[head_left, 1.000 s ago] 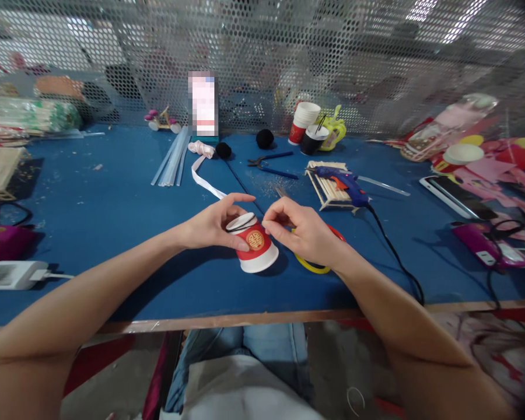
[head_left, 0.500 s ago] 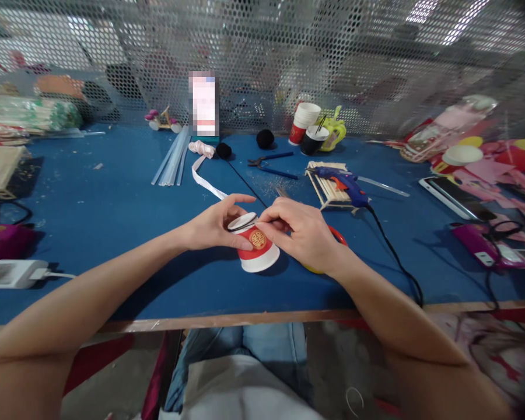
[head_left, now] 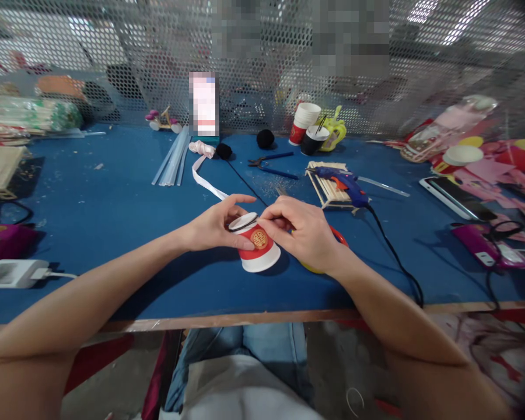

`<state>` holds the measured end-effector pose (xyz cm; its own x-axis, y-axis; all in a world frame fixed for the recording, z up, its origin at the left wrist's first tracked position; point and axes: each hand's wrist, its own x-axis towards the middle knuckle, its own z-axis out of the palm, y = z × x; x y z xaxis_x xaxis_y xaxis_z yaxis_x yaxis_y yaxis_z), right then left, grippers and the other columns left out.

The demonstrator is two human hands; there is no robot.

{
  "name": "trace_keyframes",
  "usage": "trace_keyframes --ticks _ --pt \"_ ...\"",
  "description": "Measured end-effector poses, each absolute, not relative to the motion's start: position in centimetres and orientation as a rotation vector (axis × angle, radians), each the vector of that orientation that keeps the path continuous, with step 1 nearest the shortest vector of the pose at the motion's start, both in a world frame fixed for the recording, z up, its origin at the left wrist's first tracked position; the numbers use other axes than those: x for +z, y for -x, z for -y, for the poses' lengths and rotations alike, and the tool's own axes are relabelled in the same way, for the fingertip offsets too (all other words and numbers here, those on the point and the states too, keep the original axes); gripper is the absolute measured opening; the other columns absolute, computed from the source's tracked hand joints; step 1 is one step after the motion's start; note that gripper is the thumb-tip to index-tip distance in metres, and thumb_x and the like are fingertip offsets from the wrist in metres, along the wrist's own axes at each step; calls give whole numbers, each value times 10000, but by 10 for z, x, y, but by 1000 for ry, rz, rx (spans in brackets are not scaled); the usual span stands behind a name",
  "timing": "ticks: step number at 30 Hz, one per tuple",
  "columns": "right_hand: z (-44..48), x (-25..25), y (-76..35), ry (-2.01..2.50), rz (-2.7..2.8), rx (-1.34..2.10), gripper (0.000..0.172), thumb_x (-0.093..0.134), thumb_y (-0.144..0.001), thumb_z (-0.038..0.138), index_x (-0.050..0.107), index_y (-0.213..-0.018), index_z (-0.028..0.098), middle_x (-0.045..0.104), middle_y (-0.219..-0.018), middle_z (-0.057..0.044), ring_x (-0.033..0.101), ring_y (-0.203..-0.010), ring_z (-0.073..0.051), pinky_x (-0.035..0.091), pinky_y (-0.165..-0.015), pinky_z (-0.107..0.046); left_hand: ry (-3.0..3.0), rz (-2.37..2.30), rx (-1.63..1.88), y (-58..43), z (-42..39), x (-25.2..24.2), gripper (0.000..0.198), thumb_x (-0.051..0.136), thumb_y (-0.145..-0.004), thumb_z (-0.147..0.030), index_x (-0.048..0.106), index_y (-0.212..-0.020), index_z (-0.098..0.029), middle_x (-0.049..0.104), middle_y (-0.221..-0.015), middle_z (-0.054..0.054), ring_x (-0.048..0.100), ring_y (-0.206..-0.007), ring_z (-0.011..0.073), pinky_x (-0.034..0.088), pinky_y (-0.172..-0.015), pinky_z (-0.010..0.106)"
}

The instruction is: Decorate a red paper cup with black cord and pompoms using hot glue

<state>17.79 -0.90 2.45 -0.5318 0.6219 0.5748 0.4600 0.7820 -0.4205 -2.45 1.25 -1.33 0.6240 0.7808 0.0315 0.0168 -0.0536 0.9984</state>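
A red and white paper cup [head_left: 262,256] with a gold emblem stands upside down and slightly tilted near the front of the table. My left hand [head_left: 221,224] grips it from the left, thumb on the red band and forefinger stretched above. Around the cup's upper end runs black yarn [head_left: 251,221]. My right hand [head_left: 300,233] is closed at the cup's upper right, pinching this yarn; its fingertips partly hide the strand. Behind the hands, a black yarn ball [head_left: 223,151] trails a strand toward them. Partly hidden by my right hand is a red and yellow ring-shaped thing [head_left: 339,236].
Pliers [head_left: 273,164] and a second black ball [head_left: 265,139] lie behind my hands. To the right, a blue glue gun [head_left: 343,184] rests on a small stick rack, its cord running forward. Glue sticks [head_left: 174,160] lie left of a white ribbon [head_left: 207,185]. Stacked cups [head_left: 307,116] stand at the back.
The black yarn now sits closer around the cup's upper end, and its loose span has shortened. The cup has turned very slightly. Both hands stay nearly in place.
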Motion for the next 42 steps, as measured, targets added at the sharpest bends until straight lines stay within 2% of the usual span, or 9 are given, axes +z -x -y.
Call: trace_keyframes --ticks 10,27,35,39,42 --pt "4 19 -181 815 2210 339 75 539 -846 180 561 -774 179 517 -670 18 467 -581 -80 387 -550 -226 -1479 -681 733 24 -11 -10 807 805 -581 -198 385 -1270 -197 618 -1007 68 624 -887 190 486 -751 314" --pt "2 18 -181 864 2214 414 89 535 -838 180 558 -753 171 549 -688 13 456 -576 -72 381 -552 -216 -1499 -643 722 23 -10 -8 809 790 -589 -170 365 -1277 -198 611 -1001 56 618 -896 178 495 -763 317" --pt "3 18 -182 900 2163 564 75 544 -833 192 560 -764 168 574 -687 17 487 -580 -68 402 -540 -201 -1474 -604 729 23 -9 -8 806 800 -577 -171 388 -1267 -218 619 -998 52 624 -886 170 502 -769 309" --pt "2 15 -183 894 2117 703 35 543 -839 203 554 -841 170 599 -729 15 537 -613 -71 438 -554 -189 -1467 -584 726 23 -9 -8 800 800 -582 -160 386 -1264 -219 620 -1003 56 625 -905 177 504 -782 316" --pt "1 14 -184 886 2116 770 117 535 -849 212 575 -948 165 635 -800 -7 583 -671 -87 469 -594 -200 -1452 -577 726 23 -9 -7 788 804 -577 -172 401 -1252 -220 621 -1044 70 628 -938 199 507 -796 335"
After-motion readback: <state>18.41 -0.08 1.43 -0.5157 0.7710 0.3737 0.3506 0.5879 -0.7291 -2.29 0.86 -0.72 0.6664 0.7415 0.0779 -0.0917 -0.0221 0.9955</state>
